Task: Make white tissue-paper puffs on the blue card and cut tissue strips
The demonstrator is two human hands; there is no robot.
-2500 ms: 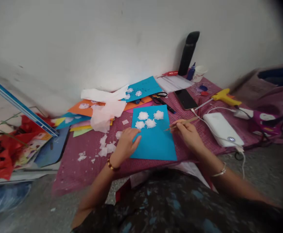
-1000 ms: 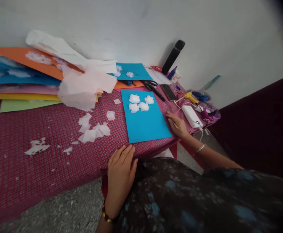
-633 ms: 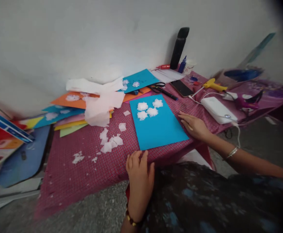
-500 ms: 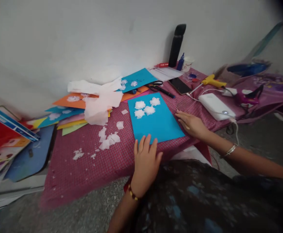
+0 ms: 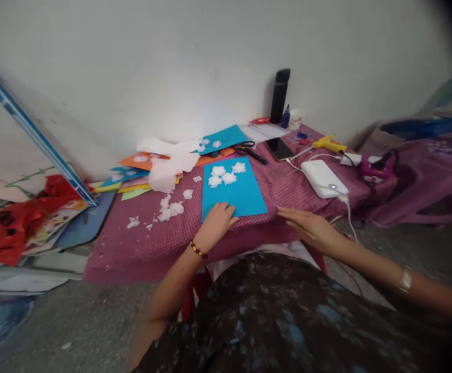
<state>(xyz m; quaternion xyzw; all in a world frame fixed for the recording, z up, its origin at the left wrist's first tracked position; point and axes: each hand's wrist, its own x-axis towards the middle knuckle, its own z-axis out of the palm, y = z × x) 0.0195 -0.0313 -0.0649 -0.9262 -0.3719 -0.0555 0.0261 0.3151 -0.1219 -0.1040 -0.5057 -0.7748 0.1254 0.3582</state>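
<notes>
No text, label, brand or number is showing legibly anywhere. The printed sheets lying at the left edge are carrying coloured print, but it is coming out too blurred and small to read.

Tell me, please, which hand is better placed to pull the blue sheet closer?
Probably the left hand: it already rests on the blue sheet's near corner. The right hand lies flat on the cloth beside it.

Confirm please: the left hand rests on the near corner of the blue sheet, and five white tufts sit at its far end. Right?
Not quite. The head view shows four white tufts, not five, at the far end of the blue sheet. The left hand does rest on its near corner.
</notes>
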